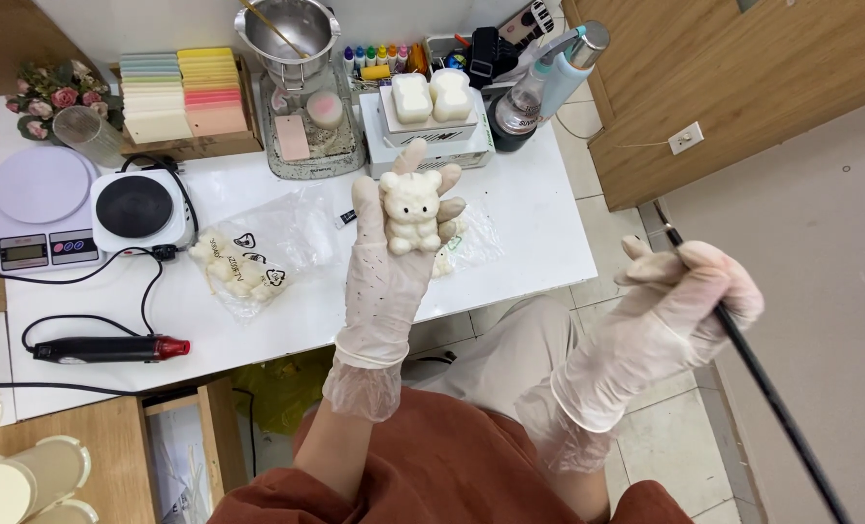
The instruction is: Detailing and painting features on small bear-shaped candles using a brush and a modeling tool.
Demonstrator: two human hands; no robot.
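Left hand [386, 267] fingers grasp the bear candle [412, 212] upright above the bench [539, 209]; right hand [690, 291], right of the candle, clenches a black rod [772, 393]

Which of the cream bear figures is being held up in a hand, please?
The bear figure in the gloved left hand, facing the camera with its face showing. The other two bear figures sit face down on the white box behind it.
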